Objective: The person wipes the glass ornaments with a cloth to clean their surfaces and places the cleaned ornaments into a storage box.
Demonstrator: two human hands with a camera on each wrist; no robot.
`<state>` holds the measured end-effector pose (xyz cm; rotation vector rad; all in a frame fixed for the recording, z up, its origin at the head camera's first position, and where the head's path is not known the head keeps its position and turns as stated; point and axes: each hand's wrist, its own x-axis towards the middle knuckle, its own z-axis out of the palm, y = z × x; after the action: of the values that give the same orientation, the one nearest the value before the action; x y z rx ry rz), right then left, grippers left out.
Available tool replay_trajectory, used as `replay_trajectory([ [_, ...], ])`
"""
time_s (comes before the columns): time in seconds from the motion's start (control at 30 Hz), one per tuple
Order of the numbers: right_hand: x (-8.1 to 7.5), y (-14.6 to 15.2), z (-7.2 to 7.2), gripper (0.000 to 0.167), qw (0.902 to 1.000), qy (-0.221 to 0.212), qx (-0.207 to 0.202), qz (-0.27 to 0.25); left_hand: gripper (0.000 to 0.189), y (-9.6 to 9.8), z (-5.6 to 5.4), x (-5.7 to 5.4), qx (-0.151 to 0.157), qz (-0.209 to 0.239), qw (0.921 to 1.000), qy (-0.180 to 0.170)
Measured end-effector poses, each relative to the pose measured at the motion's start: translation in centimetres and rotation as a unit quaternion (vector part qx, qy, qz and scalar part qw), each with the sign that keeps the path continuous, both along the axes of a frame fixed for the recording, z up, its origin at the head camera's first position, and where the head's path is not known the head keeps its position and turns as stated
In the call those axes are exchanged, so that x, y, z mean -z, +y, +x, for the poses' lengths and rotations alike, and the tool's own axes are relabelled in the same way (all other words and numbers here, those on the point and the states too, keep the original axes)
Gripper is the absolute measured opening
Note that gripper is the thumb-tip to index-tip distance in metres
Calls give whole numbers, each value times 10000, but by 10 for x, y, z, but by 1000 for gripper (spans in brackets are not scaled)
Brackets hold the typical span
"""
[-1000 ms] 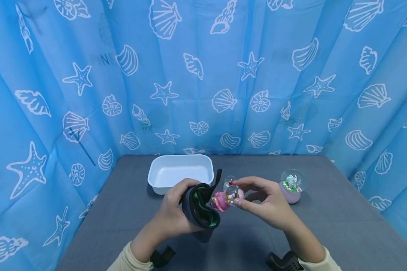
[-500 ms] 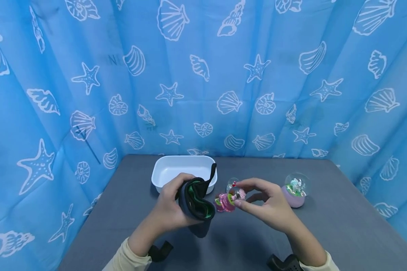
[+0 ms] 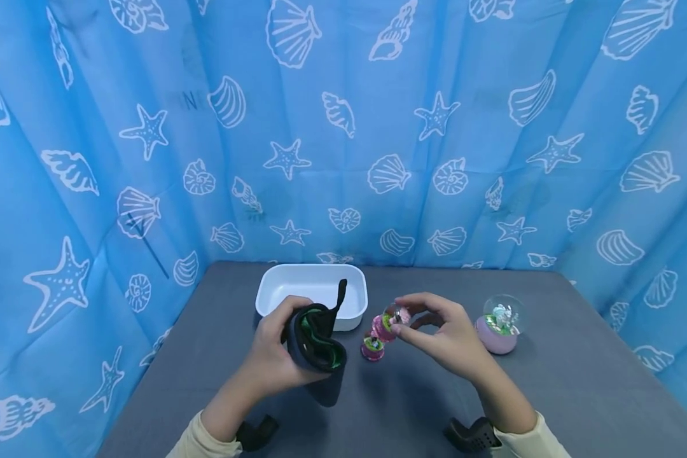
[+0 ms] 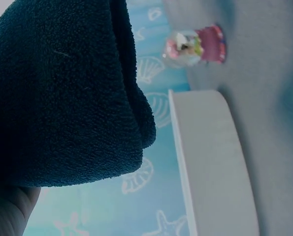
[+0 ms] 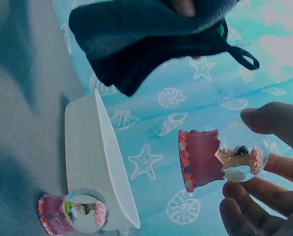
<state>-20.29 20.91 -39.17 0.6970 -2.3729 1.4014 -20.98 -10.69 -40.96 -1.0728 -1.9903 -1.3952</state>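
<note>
My left hand (image 3: 269,356) grips a dark, folded terry towel (image 3: 317,343) with green lining and a thin black loop. In my right hand (image 3: 449,337), fingertips and thumb pinch the clear ball of a small snow globe (image 5: 220,157). Its pink base points toward the towel, with a gap between them. A second small snow globe (image 5: 72,214) with a pink base stands on the table beside the white tub, below the held one. The held globe partly covers it in the head view.
The white rectangular tub (image 3: 355,312) stands at the back, behind my left hand. A larger snow globe (image 3: 498,331) with a lilac base stands to the right. A blue shell-print curtain (image 3: 343,172) hangs behind the grey table (image 3: 578,375).
My left hand has shifted left with the towel, widening its gap from the held snow globe. My right hand has raised and turned its globe slightly, so the standing globe's base shows below.
</note>
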Motion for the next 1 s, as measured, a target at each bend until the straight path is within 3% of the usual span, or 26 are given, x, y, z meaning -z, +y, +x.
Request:
replay_trajectory([
  [0.33,1,-17,-27,34,9978,-482,300,334,73,-17,5,13,-122,-190,9994,-277],
  [0.57,0,-36,-52,35,9951,-749,313,571,74,-22,8,24,-291,22,9987,-420],
  [0.8,8,-49,-78,35,9927,-761,212,908,72,-18,11,38,-225,-78,9974,-687],
  [1.0,10,-61,-98,33,9914,-659,84,1128,71,-15,12,42,-205,-188,9966,-771],
])
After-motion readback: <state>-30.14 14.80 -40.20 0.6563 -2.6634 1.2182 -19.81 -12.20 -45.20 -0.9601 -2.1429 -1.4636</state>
